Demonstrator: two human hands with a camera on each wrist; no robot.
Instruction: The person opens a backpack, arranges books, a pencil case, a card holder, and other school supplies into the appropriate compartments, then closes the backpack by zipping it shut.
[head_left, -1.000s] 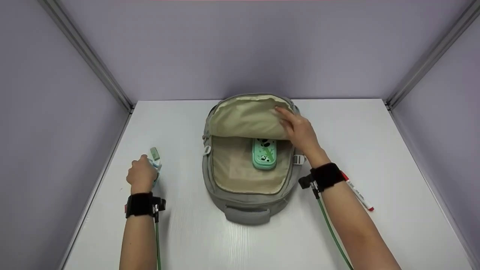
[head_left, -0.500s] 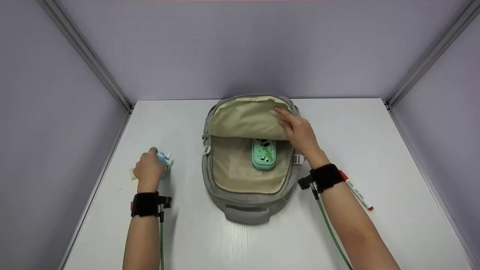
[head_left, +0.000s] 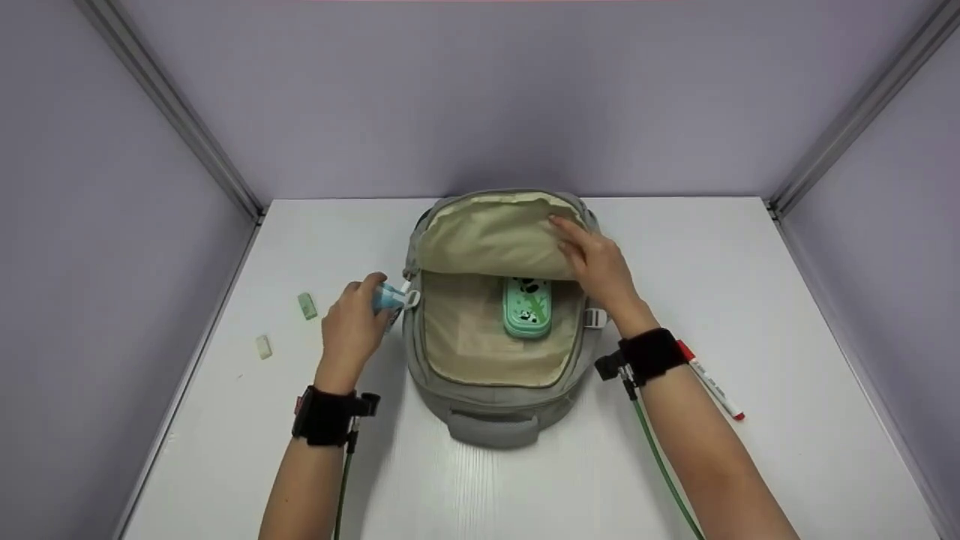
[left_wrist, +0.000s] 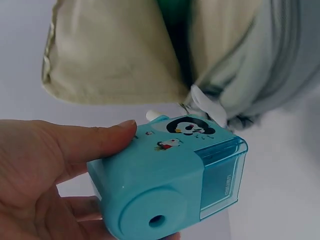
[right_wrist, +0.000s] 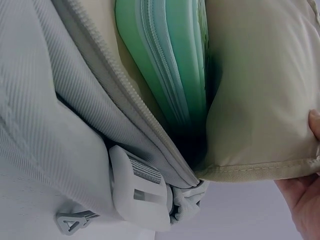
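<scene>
L hand at 8 o'clock grips blue sharpener, thumb lying along its top. Sharpener sits ctr to 5 o'clock, pencil hole facing camera, clear drawer on its right end, penguin print on top. Bag at 12 to 2 o'clock, beige lining, white zip pull just above sharpener.

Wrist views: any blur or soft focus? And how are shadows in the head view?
Left wrist view: blue pencil sharpener fairly sharp, backpack fabric behind it soft. Right wrist view: green pencil case and buckle slightly soft from closeness. Head view: even light, a faint shadow beside the left hand on the table, no glare.
</scene>
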